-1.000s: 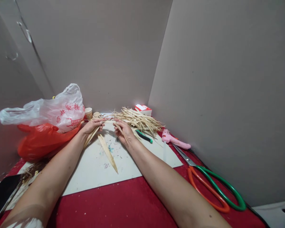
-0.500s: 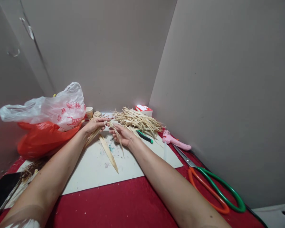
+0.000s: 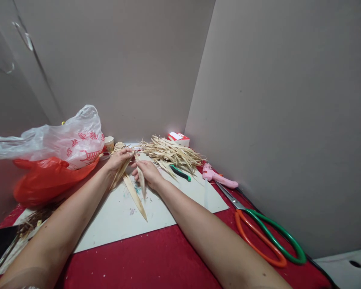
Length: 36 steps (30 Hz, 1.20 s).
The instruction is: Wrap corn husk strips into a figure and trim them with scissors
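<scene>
working near the far edge of a white sheet (image 3: pixel 108 228) on the red tabletop (image 3: pixel 144 257): two bare hands, fingertips almost meeting. left hand (image 3: pixel 120 159): thumb and fingers pinching pale strips (image 3: pixel 119 175), which trail down below the palm. right hand (image 3: pixel 149 172): thumb and fingers pinching one flat strip (image 3: pixel 140 178), its upper end close by the left fingertips, its lower tip pointing to the sheet's near edge. from where i stand, cannot tell whether the two hands' strips are joined. a broader pointed piece (image 3: pixel 135 197) slants over the sheet toward the near edge; unclear whether the left hand grips its top.

loose heap of strips (image 3: pixel 171 152) at the sheet's far right corner, red-and-white box (image 3: pixel 183 142) just behind. green-and-black tool (image 3: pixel 180 173) beside the heap. pink glue gun (image 3: pixel 219 177) at the sheet's right edge; big scissors (image 3: pixel 243 207), orange and green handles, lie by the tabletop's right edge, blades toward the gun. toward the left edge, white plastic bag (image 3: pixel 78 142) on a red bag (image 3: pixel 54 180), paper cup (image 3: pixel 108 144) near them.
</scene>
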Motion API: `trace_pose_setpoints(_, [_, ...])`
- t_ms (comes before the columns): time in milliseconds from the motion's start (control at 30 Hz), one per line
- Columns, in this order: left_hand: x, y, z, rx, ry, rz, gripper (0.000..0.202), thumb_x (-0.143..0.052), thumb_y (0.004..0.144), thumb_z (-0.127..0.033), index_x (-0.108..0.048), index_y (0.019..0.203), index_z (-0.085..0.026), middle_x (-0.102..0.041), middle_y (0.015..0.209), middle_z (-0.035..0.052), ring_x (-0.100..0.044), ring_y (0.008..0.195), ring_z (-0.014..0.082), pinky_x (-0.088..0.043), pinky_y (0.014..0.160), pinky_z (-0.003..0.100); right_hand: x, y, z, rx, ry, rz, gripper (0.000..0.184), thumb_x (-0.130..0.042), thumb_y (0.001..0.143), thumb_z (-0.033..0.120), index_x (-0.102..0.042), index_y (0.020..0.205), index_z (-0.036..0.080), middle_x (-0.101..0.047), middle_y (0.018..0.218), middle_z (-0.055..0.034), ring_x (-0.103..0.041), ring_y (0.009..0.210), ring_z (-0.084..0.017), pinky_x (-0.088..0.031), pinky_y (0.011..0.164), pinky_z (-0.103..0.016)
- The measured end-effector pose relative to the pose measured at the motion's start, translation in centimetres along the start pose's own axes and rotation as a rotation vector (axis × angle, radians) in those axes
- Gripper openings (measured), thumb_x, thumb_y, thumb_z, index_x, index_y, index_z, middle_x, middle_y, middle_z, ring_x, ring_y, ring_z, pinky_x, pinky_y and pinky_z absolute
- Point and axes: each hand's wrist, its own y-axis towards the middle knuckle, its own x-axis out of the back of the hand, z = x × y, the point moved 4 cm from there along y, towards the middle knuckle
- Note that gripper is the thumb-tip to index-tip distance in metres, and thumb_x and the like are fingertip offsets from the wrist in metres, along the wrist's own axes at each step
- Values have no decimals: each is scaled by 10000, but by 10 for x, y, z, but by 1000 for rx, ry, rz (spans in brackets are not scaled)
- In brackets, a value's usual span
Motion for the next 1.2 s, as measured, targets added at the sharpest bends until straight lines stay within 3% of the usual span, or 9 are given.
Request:
trace_pose_setpoints(167, [-24,-3,0,37,-75,27,306,-713,725,-165,-498,942,-185,-681,756,26,-676,632,171,-534,567,259,-7,5,-11,30,-175,-17,308,-402,969,355,-509,746,171,-541,494,38,-510,369,-96,-399,386,-187])
trace_pose_setpoints(300, [-25,-2,-4,18,-101,-12,256,-652,740,-135,-467,906,-197,-573,627,-50,-553,458,88,-464,462,183,-15,0,-11,40,-425,-11,327,-386,960,339,-504,702,175,-535,518,32,-529,425,-97,-415,450,-198])
trace_pose_setpoints(400, [-18,1,-7,36,-128,-14,230,-630,753,-126,-432,843,-197,-502,588,-81,-359,349,22,-346,378,123,-22,-20,15,109,-838,25,288,-480,896,338,-569,679,171,-610,625,-4,-567,561,-115,-393,526,-214])
trace_pose_setpoints(500, [-11,3,-9,57,-117,9,215,-621,761,-114,-437,841,-191,-508,589,-65,-300,349,16,-254,348,104,-15,-59,65,274,-1249,-27,200,-554,844,343,-639,741,193,-662,765,-20,-558,694,-141,-358,597,-241])
trace_pose_setpoints(567, [-11,3,-10,58,-90,14,181,-601,776,-110,-460,860,-187,-533,607,-45,-300,360,22,-242,343,109,5,-93,94,335,-1414,-82,185,-547,850,302,-644,742,187,-663,789,-35,-543,708,-142,-341,614,-249])
trace_pose_setpoints(667, [-14,1,-6,98,-56,21,127,-573,788,-103,-500,860,-178,-561,625,-18,-305,374,25,-227,341,109,61,-149,114,247,-1662,-237,202,-514,855,238,-629,698,184,-621,692,-50,-519,640,-142,-331,605,-265])
trace_pose_setpoints(833, [-20,2,0,139,-28,40,109,-611,761,-120,-566,851,-159,-587,652,11,-321,397,29,-238,347,120,155,-228,78,-343,-1928,-421,210,-520,855,286,-632,714,178,-638,695,-121,-559,589,-194,-334,562,-319])
trace_pose_setpoints(967, [-20,2,0,133,-15,62,130,-623,760,-140,-598,887,-150,-592,682,28,-334,412,35,-237,350,131,173,-252,43,-440,-1924,-402,173,-490,842,224,-640,921,189,-682,806,-151,-614,646,-229,-351,568,-332])
trace_pose_setpoints(1200, [-16,2,0,80,22,43,205,-688,699,-96,-621,889,-137,-594,723,34,-377,443,30,-256,368,122,185,-251,34,-486,-1834,-386,525,-503,786,172,-438,1307,165,-644,1044,-170,-644,845,-243,-382,652,-309])
